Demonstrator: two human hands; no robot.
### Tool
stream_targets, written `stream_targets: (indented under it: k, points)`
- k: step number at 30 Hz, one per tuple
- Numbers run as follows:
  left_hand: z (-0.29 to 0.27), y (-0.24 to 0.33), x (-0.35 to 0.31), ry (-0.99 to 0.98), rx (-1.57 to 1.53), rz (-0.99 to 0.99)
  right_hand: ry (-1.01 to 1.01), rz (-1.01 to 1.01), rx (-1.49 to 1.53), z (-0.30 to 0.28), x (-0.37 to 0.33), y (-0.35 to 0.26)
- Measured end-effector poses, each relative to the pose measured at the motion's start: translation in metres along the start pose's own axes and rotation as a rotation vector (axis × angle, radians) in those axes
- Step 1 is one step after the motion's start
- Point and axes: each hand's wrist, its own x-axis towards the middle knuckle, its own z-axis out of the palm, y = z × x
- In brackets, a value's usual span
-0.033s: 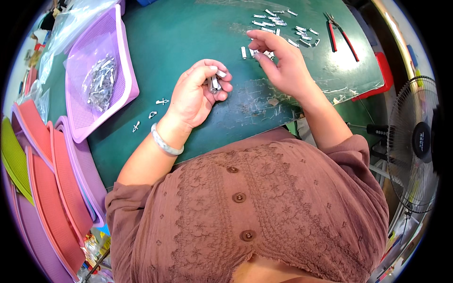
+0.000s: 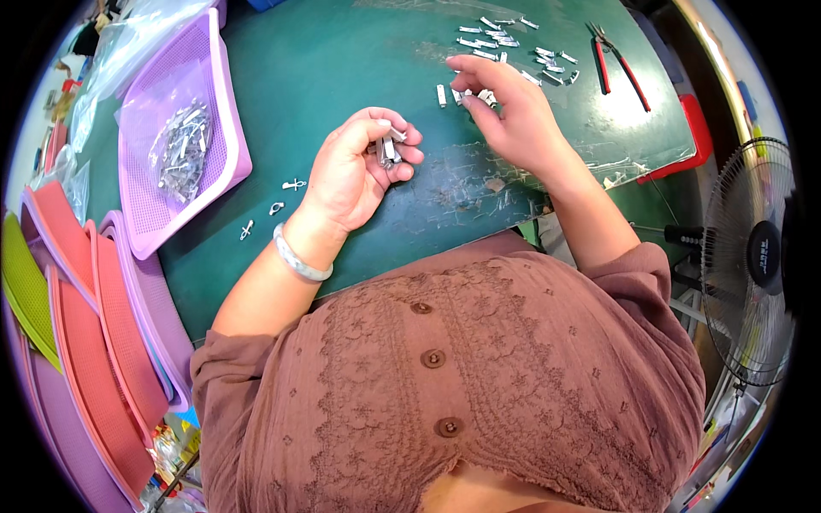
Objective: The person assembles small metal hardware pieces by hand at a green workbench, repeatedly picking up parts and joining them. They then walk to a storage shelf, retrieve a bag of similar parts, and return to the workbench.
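Several small silvery metal pieces lie bunched in my left hand, its fingers curled around them and its thumb resting on top. A pale bangle circles that wrist. Farther off to the right, my right hand hovers low over the table, thumb and fingers curved but apart. Small metal clips lie beside its fingertips, partly hidden by the hand. More loose clips are scattered just beyond it. To the left of my left forearm are three small metal fittings, one a ring-ended piece.
A purple mesh basket at left holds a clear bag of metal pieces. Red-handled pliers lie far right on the green table. Stacked coloured baskets stand at lower left, a fan at right.
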Motion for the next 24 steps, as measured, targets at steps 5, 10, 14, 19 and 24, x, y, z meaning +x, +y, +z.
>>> stream_targets:
  k: [5, 10, 14, 19, 24]
  points:
    - [-0.004, 0.000, 0.001, -0.018, -0.025, -0.044, -0.099, -0.073, -0.198, 0.009, 0.006, 0.006]
    - [-0.004, 0.000, 0.000, 0.025, 0.056, -0.048, -0.152, -0.061, -0.180, 0.015, 0.004, 0.006]
    - [0.000, 0.001, -0.001, 0.044, 0.086, -0.042, -0.140, -0.069, -0.132, 0.015, 0.003, 0.005]
    - [0.003, 0.002, -0.001, 0.076, 0.148, -0.060, -0.147, -0.021, -0.098, 0.012, 0.003, 0.007]
    - [0.003, -0.002, 0.000, 0.108, 0.218, -0.020, -0.130, 0.133, 0.245, 0.008, 0.004, -0.001]
